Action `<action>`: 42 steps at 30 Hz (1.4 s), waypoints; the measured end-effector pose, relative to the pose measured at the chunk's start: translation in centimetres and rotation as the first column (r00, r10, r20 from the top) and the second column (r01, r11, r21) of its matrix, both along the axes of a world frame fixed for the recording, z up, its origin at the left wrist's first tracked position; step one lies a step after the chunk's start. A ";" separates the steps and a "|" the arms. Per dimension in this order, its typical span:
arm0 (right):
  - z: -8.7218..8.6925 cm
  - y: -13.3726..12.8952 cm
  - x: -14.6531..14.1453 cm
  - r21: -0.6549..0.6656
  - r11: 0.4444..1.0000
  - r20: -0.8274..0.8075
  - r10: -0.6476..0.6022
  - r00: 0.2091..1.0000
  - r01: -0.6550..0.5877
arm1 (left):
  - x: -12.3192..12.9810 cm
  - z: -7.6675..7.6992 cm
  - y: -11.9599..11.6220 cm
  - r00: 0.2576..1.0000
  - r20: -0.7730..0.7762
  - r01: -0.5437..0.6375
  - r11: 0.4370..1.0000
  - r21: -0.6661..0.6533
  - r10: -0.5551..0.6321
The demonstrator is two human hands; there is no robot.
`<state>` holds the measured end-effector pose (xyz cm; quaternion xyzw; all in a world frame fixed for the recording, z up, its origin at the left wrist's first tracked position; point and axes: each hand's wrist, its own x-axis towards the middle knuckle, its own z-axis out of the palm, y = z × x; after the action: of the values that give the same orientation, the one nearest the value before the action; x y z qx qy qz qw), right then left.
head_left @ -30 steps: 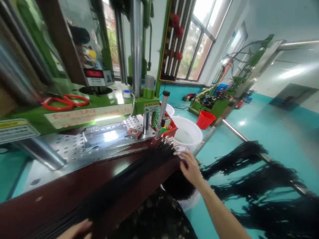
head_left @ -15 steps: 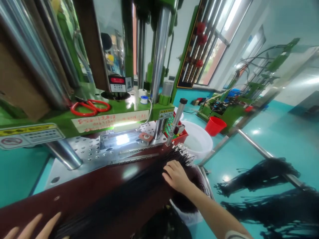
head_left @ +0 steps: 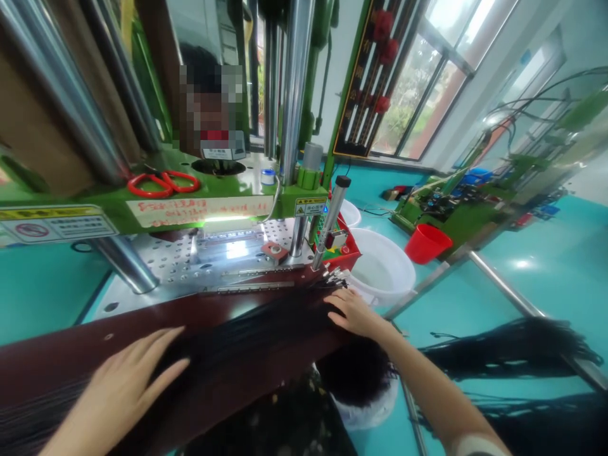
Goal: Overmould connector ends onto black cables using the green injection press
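Reaching over a long black bundle (head_left: 266, 323)
It lies on the brown table (head_left: 52, 345), running from low left, by our left hand (head_left: 126, 380), up to its silver tips (head_left: 336, 277), with our right hand (head_left: 356, 311) nearer them. Our left thumb and fingers are apart; we cannot tell if the right ones pinch. Half a second ago, our left hand was down in the corner

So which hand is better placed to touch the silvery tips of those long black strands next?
Probably the right hand: it is close beside the silvery tips, while the left hand is farther along the black strands.
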<state>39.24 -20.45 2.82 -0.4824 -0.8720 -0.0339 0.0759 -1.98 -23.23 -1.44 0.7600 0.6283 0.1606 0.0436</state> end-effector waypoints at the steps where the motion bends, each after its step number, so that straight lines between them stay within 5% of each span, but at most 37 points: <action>1: 0.4 0.4 0.3 -0.046 0.998 0.013 0.046 0.999 -0.046 | 2.1 0.5 0.9 0.994 0.023 0.109 0.993 -0.034 -0.108; 4: 1.4 1.9 0.4 -0.068 0.990 0.085 0.127 0.988 -0.121 | 8.8 1.7 4.1 0.955 0.084 0.293 0.949 -0.114 -0.284; 8: 2.2 2.6 -0.3 0.073 0.990 0.180 0.109 0.978 -0.124 | 14.4 1.8 7.4 0.926 0.131 0.368 0.922 -0.122 -0.353; 13: 2.0 -0.2 -0.9 0.099 0.995 0.142 -0.020 0.990 0.006 | 15.4 1.5 9.9 0.876 0.351 0.458 0.800 -0.387 -0.332; 18: 1.5 -3.3 -1.7 0.106 0.990 -0.190 -0.074 0.979 0.096 | 15.0 4.1 10.5 0.748 0.600 0.568 0.741 -0.357 -0.285; 21: 1.1 -4.4 -3.3 0.034 0.999 -0.500 0.020 0.866 -0.003 | 14.8 6.8 9.7 0.688 0.694 0.589 0.723 -0.360 -0.214; 24: 0.7 -4.4 -6.1 -0.149 0.982 -0.816 -0.056 0.575 -0.116 | 14.6 8.9 8.7 0.671 0.725 0.596 0.696 -0.401 -0.157; 27: 0.3 -3.2 -8.9 -0.396 0.877 -0.918 -0.382 0.106 -0.271 | 14.6 9.7 8.2 0.662 0.733 0.588 0.714 -0.380 -0.156; 29: 0.0 -2.3 -9.9 -0.505 0.775 -0.823 -0.565 -0.061 -0.380 | 14.4 9.6 8.1 0.671 0.712 0.576 0.748 -0.329 -0.204; 30: -0.1 -1.9 -10.1 -0.552 0.711 -0.775 -0.630 -0.046 -0.437 | 14.3 9.5 8.2 0.684 0.693 0.568 0.763 -0.308 -0.230; 33: -0.6 -1.3 -9.8 -0.660 0.445 -0.667 -0.717 0.200 -0.605 | 13.6 9.6 8.2 0.710 0.648 0.560 0.778 -0.283 -0.275; 35: -0.5 -1.3 -9.5 -0.615 0.357 -0.670 -0.707 0.226 -0.703 | 13.0 9.9 8.1 0.713 0.643 0.561 0.777 -0.285 -0.279; 37: 0.1 -1.3 -9.6 -0.466 0.456 -0.722 -0.691 0.027 -0.758 | 12.5 10.2 7.6 0.712 0.657 0.545 0.785 -0.295 -0.248; 40: 2.0 -0.5 -10.1 -0.206 0.711 -0.746 -0.559 -0.363 -0.672 | 12.3 9.8 6.5 0.702 0.687 0.518 0.798 -0.309 -0.189; 42: 3.3 0.2 -10.2 -0.119 0.813 -0.741 -0.455 -0.494 -0.570 | 12.6 8.9 5.7 0.701 0.687 0.503 0.816 -0.285 -0.192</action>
<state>29.05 -20.24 6.15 -0.1856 -0.3325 0.6666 0.6408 10.58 -17.57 7.46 0.7368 0.4354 0.2423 0.4570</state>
